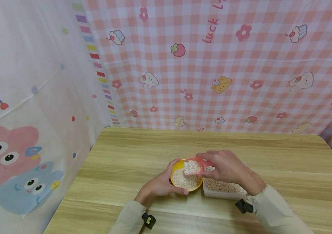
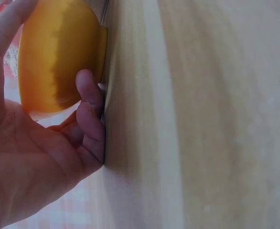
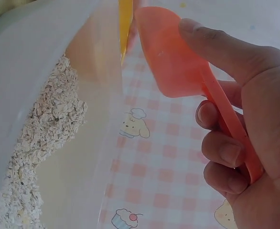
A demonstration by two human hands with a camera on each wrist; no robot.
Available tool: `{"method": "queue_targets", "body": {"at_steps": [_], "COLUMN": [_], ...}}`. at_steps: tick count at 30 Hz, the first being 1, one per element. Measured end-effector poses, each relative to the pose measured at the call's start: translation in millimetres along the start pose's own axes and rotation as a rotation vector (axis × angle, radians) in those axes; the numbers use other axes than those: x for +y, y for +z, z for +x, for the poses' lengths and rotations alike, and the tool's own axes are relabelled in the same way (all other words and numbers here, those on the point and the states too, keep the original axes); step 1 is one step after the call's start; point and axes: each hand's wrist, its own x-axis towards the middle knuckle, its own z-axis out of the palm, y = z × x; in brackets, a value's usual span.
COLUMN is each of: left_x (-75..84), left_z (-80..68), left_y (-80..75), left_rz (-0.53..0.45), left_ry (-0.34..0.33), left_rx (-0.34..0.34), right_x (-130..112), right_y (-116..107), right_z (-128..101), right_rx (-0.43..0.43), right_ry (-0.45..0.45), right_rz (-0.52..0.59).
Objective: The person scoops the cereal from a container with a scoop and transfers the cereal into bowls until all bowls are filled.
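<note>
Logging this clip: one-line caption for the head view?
Right hand tips pink scoop of oats over yellow bowl steadied by left hand.

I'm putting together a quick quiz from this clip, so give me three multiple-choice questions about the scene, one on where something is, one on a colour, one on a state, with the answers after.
1. Where does the white container of oats stand relative to the yellow bowl?
A. Behind it, by the curtain
B. Right beside it, on the person's right
C. Stacked on top of it

2. What colour is the scoop?
A. Coral pink
B. Green
C. Black

3. What is the state of the scoop?
A. Lying empty on the table
B. Buried in the white container
C. Loaded with oats, held over the yellow bowl

Answers:
1 B, the head view shows the container next to the bowl on that side.
2 A, the right wrist view shows its pink back in the right hand.
3 C, the right hand holds it heaped above the bowl, which the left hand cups.
</note>
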Motion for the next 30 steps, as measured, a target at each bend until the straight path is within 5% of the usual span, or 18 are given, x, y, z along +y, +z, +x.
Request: {"method": "queue_targets", "body": {"at_steps": [30], "left_x": [-0.7], "left_z": [-0.4], "left_y": [1.0], "left_rz": [0.004], "left_ry": [-0.01], "left_rx": [0.004], "right_x": [-8], "right_y": [2], "right_z": [15], "right_rx": [0.059], "right_ry": [-0.109], "right_rz": [-0.194]}}
